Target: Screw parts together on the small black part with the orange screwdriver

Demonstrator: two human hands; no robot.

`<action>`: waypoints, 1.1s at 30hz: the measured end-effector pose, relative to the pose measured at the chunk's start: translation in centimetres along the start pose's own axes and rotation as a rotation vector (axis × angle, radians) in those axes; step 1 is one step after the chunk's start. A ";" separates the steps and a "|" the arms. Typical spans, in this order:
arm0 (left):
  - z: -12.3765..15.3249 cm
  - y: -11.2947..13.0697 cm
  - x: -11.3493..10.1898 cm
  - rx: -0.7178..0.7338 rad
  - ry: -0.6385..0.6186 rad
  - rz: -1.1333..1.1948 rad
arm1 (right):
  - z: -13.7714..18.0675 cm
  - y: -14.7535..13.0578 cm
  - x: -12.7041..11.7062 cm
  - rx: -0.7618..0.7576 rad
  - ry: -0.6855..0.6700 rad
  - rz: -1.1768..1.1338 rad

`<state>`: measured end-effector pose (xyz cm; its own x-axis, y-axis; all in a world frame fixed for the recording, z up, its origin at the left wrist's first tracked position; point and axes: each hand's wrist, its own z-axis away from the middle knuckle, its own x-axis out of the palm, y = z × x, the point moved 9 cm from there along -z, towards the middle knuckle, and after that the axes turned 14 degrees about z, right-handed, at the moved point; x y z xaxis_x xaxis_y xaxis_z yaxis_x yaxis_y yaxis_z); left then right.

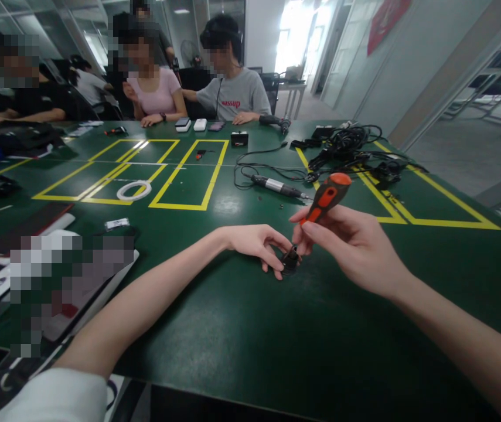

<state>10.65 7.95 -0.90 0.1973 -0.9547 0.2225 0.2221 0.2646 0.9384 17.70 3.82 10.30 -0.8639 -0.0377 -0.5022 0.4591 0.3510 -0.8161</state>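
My right hand (355, 249) is closed round an orange and black screwdriver (328, 196), its handle tilted up and to the right, its tip pointing down at a small black part (289, 262) on the green table (241, 328). My left hand (256, 243) rests on the table with fingers curled, pinching that small black part from the left. What the part is, I cannot make out.
An electric screwdriver with cable (276, 186) lies beyond my hands. A tangle of black cables (351, 149) sits at the back right. Yellow tape boxes (188, 176) and a white ring (133, 190) lie to the left. Other people sit at the far side.
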 end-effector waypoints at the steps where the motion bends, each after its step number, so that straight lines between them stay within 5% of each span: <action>1: 0.0 0.0 0.0 -0.004 -0.001 0.018 | 0.0 0.0 0.1 0.002 -0.001 -0.001; 33: -0.6 -0.7 -0.6 0.040 -0.005 0.143 | 0.2 -2.1 0.2 -0.177 0.032 0.451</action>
<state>10.96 8.43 -1.88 0.2198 -0.9082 0.3563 0.1536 0.3929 0.9067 16.59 2.90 11.91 -0.5939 0.1823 -0.7836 0.7495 0.4793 -0.4566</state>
